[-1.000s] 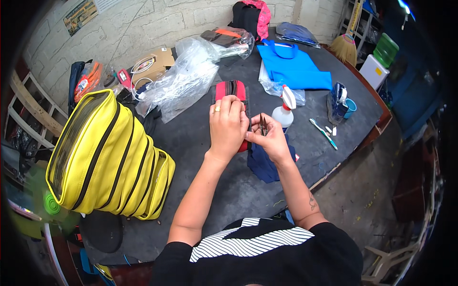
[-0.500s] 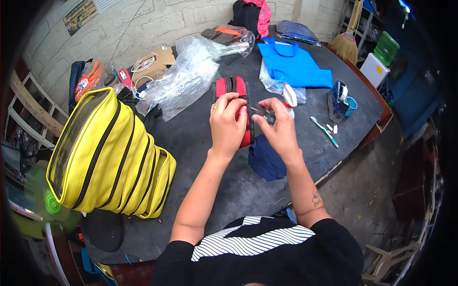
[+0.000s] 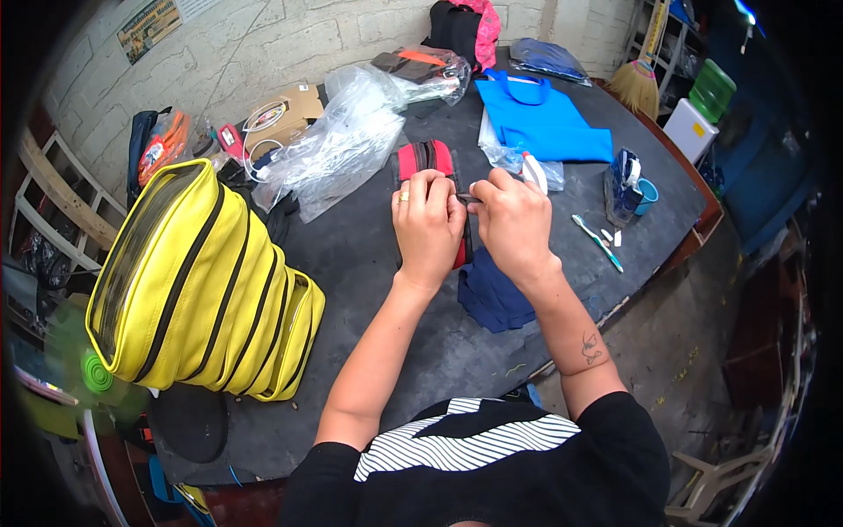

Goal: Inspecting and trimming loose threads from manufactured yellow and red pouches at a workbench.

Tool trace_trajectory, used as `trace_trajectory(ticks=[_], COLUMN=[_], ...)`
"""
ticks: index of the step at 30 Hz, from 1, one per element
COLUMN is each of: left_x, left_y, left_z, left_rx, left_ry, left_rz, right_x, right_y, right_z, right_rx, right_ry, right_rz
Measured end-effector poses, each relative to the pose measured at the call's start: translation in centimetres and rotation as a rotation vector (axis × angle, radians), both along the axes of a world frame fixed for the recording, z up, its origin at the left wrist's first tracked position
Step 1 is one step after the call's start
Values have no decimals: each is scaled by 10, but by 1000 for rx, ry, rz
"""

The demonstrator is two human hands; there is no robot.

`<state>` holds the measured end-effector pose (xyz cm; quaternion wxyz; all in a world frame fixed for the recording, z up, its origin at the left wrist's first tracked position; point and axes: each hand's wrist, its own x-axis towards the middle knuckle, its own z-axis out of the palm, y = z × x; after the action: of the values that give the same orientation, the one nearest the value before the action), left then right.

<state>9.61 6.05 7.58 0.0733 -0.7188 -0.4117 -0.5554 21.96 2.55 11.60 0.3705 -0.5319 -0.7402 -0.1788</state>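
A small red pouch with a black zipper and black trim (image 3: 425, 156) rests on the dark table in front of me. My left hand (image 3: 428, 221) is closed over its near part, with thumb and fingers pinched together at its right edge. My right hand (image 3: 512, 224) is closed around a small dark metal tool (image 3: 469, 198). The tool's pointed end meets the left fingertips, and the rest lies hidden in my fist. Folded navy cloth (image 3: 492, 290) lies on the table below my right hand.
At left stands a large yellow zippered bag (image 3: 211, 285). Clear plastic (image 3: 351, 140) and a cardboard box (image 3: 294, 114) lie behind it. Beyond my right hand are a spray bottle (image 3: 534, 172), a blue tote bag (image 3: 553, 123), a toothbrush (image 3: 597, 243) and a blue cup (image 3: 646, 195).
My right hand has rolled over and closed further, bringing the tool's tip to the left fingertips. My left hand has shifted slightly right along the pouch.
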Motion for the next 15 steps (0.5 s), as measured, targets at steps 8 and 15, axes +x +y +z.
trace_trajectory(ticks=[8,15], left_x=[-6,-3], left_y=[0,4], left_z=[-1,-1], left_rx=[-58,-4], left_ry=[-70,-36], left_rz=[-38,-17], right_x=[1,1], right_y=[1,3], right_z=[-22,-8], right_rx=[-64,15], right_ry=[416,166], right_rz=[51,62])
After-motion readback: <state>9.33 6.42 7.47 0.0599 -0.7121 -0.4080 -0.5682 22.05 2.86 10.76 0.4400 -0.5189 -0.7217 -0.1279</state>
